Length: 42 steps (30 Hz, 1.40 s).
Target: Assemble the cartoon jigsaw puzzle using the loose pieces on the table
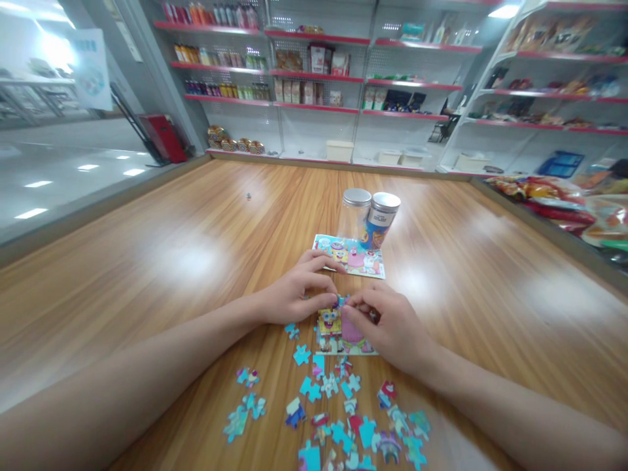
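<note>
A partly joined jigsaw puzzle (pixel 330 325) lies on the wooden table before me, showing a yellow square cartoon character and a pink shape. At its top edge, my left hand (pixel 307 288) pinches a small dark-blue puzzle piece (pixel 336 301) between thumb and index finger, the other fingers reaching forward. My right hand (pixel 392 322) is closed over the puzzle's right side, fingertips together close to the left ones; what they hold, if anything, is hidden. Loose puzzle pieces (pixel 311 388), mostly light blue, are scattered nearer to me. Beyond my hands rests a printed picture card (pixel 370 263).
A clear jar (pixel 355 216) with a silver lid and a blue-labelled can (pixel 381 222) stand at the card's far edge. A tiny object (pixel 248 195) sits far left on the table (pixel 196 216). Bagged goods (pixel 549 203) lie along the right; stocked shelves (pixel 314 75) line the back.
</note>
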Each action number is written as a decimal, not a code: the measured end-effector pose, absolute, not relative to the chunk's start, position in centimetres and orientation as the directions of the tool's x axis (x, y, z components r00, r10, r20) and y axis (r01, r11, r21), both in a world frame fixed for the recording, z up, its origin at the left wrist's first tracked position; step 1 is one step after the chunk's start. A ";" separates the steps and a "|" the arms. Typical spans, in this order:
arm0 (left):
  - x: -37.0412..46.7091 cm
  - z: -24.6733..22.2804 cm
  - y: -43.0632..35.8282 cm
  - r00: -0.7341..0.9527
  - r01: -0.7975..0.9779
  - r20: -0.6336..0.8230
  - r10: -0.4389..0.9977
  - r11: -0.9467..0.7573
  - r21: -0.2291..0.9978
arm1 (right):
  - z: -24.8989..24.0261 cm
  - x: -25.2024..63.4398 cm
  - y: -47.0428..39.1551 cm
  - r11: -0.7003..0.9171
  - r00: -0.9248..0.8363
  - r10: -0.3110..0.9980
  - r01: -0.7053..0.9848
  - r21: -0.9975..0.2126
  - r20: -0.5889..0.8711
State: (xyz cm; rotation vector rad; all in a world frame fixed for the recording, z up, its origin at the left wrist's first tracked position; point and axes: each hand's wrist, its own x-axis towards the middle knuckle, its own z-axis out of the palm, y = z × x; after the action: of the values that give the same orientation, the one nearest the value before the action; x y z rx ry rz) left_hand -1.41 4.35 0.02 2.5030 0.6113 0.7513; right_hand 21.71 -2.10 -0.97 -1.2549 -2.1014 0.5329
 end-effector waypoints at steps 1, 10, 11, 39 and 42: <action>-1.5 0.0 4.4 0.735 0.297 0.393 0.552 -0.784 0.545 | -1.0 22.1 -2.1 0.494 -0.370 0.869 0.632 -0.597 0.327; -1.8 -0.7 5.0 0.669 0.378 0.370 0.644 -0.724 0.578 | -0.9 23.3 -1.9 0.661 -0.517 0.750 0.612 -0.434 0.413; -1.8 -0.7 4.9 0.668 0.387 0.365 0.649 -0.721 0.574 | -0.9 23.2 -1.9 0.656 -0.517 0.754 0.615 -0.437 0.405; -1.2 -0.7 4.3 0.708 0.427 0.390 0.589 -0.796 0.429 | -1.2 23.1 -2.1 0.659 -0.505 0.751 0.611 -0.439 0.424; -1.1 -0.6 4.3 0.706 0.423 0.401 0.584 -0.802 0.422 | -1.2 23.2 -2.1 0.658 -0.504 0.752 0.608 -0.444 0.424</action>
State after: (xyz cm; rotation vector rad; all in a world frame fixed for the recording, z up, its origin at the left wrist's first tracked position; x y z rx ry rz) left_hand -1.12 4.27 -0.62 2.6163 0.7934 0.7626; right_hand 23.19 -2.06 -1.15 -1.0499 -2.2779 0.3162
